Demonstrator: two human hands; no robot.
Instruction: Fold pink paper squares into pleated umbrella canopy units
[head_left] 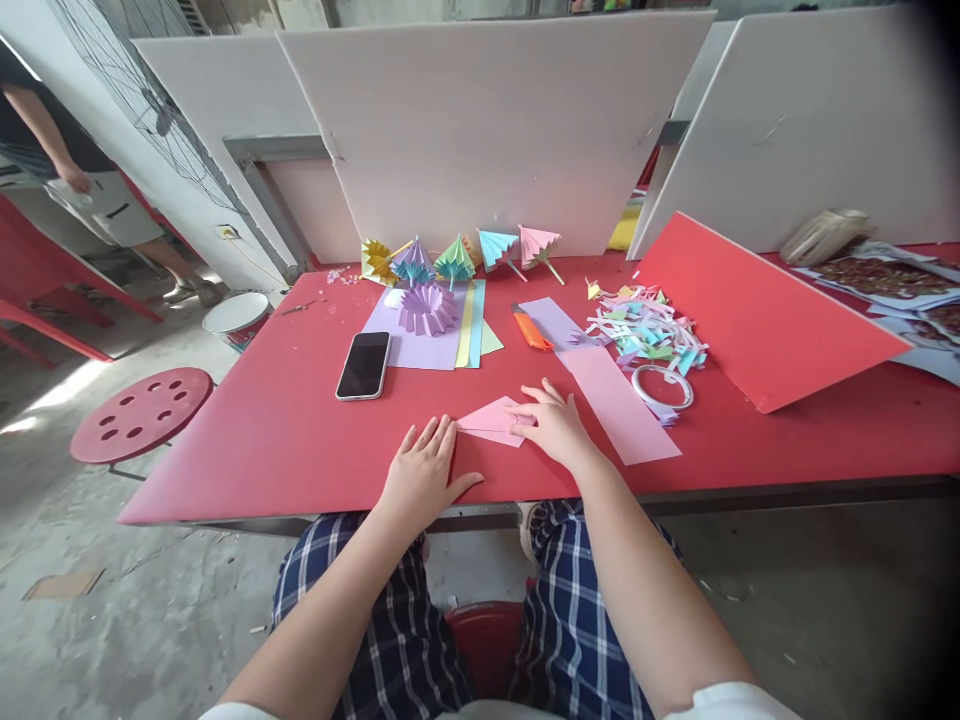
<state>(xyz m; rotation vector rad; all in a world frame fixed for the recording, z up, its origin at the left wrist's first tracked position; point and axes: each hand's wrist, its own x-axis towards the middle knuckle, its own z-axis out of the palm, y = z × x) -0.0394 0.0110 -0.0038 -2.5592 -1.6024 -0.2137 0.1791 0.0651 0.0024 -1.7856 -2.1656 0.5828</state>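
A folded piece of pink paper (491,420) lies flat on the red tabletop in front of me, tapering to a point at its left. My left hand (421,465) rests flat on the table with fingers extended, its fingertips at that pointed end. Over the paper's right end is my right hand (553,425), fingers bent and spread, fingertips touching the paper. Just right of it lies a flat pink paper strip (626,410), overlapping a lilac sheet (551,322). An orange utility knife (532,328) sits at the lilac sheet's left edge.
Small paper umbrellas (456,262) line the table's back, behind a pleated lilac ring (427,310) on coloured sheets. A phone (364,366) lies left of these. Paper scraps (649,325), a roll of tape (662,388) and a red board (765,310) occupy the right. A person stands far left.
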